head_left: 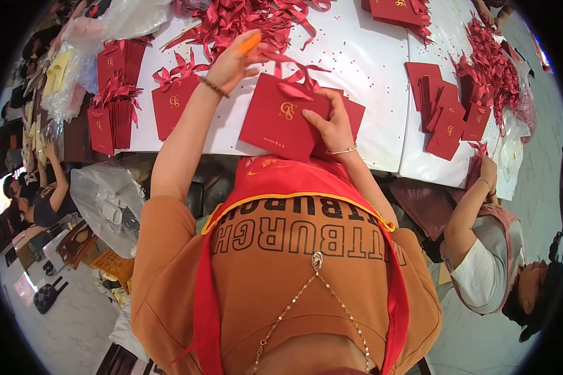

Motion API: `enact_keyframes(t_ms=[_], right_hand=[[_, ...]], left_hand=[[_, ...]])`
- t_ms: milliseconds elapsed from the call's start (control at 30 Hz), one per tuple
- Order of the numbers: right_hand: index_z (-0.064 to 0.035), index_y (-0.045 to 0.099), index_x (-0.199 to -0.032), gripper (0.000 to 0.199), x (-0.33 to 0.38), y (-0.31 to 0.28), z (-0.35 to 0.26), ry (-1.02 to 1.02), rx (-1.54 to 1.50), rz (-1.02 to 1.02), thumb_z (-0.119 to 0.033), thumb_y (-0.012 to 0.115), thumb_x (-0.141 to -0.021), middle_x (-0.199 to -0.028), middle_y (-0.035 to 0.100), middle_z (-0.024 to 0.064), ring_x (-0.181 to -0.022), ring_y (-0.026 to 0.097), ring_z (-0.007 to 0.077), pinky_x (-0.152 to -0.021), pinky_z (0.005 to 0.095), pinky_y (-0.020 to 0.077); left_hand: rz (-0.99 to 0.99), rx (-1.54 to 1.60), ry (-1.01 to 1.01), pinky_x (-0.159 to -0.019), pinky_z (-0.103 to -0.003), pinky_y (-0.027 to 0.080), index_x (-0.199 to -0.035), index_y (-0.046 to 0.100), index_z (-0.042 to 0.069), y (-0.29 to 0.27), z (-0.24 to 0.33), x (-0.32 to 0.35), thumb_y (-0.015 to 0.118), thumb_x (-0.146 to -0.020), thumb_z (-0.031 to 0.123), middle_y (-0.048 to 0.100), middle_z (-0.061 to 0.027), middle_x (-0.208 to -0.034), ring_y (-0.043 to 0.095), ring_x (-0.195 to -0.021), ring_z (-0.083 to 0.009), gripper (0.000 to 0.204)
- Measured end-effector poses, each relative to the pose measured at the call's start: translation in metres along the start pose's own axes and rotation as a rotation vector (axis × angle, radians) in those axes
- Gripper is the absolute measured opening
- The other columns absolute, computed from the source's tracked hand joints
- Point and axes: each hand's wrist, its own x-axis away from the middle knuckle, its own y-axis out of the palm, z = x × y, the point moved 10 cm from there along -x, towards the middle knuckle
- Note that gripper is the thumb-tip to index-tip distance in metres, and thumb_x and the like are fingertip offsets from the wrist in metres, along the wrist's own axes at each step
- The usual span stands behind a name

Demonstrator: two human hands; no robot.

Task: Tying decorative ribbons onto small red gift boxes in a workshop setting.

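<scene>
Red gift bags with gold lettering and red ribbon handles lie in front of me. My right hand (334,124) grips the front red gift bag (275,119) by its right side, thumb on its face and fingers behind. More red bags (355,115) show behind it, partly covered. Over its top edge loops a red ribbon (297,82). My left hand (233,64) is raised at the upper left of this bag, fingers apart, an orange cover on one finger. Its fingertips are beside the ribbon's end; whether they touch it I cannot tell.
Left of me, another ribboned bag (172,106) lies near upright bag stacks (111,128). A large ribbon heap (241,28) covers the far side of the white table (372,106). More bags (445,128) lie at the right, near a co-worker's hand (486,172). Clear plastic (106,200) hangs at the left.
</scene>
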Motion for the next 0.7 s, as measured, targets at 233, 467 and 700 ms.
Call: enact_keyframes(t_ms=[233,467,700], right_hand=[[-0.0031,0.053,-0.099,0.026,-0.01,0.0,-0.015,-0.061,0.179,0.149,-0.009,0.066,-0.076,-0.093,0.056,0.0032,-0.085,0.052,0.0101,-0.074,0.0231,0.0435],[-0.0035,0.051,-0.103,0.028,-0.027,0.031,-0.015,-0.047,0.161,-0.01,-0.007,0.064,-0.078,-0.088,0.056,0.004,-0.083,0.052,0.011,-0.073,0.0234,0.0426],[-0.003,0.048,-0.114,0.034,-0.024,0.015,-0.011,0.12,0.135,-0.09,-0.014,0.059,-0.084,-0.084,0.06,0.0063,-0.072,0.056,0.0089,-0.061,0.0227,0.0474]], left_hand=[[0.04,0.072,0.011,-0.072,-0.027,0.049,-0.109,0.048,0.001,0.018,-0.059,0.052,0.062,-0.079,0.005,0.06,-0.0079,-0.096,0.058,-0.084,-0.0137,0.034],[0.269,0.158,0.167,-0.07,-0.024,0.048,-0.115,0.044,0.005,-0.022,-0.04,0.085,0.066,-0.072,-0.002,0.059,-0.005,-0.093,0.056,-0.079,-0.0108,0.049],[0.788,-0.43,0.268,-0.057,-0.026,0.05,-0.121,0.041,0.007,-0.231,-0.009,0.145,0.066,-0.074,0.001,0.064,-0.0083,-0.08,0.06,-0.066,-0.0139,0.054]])
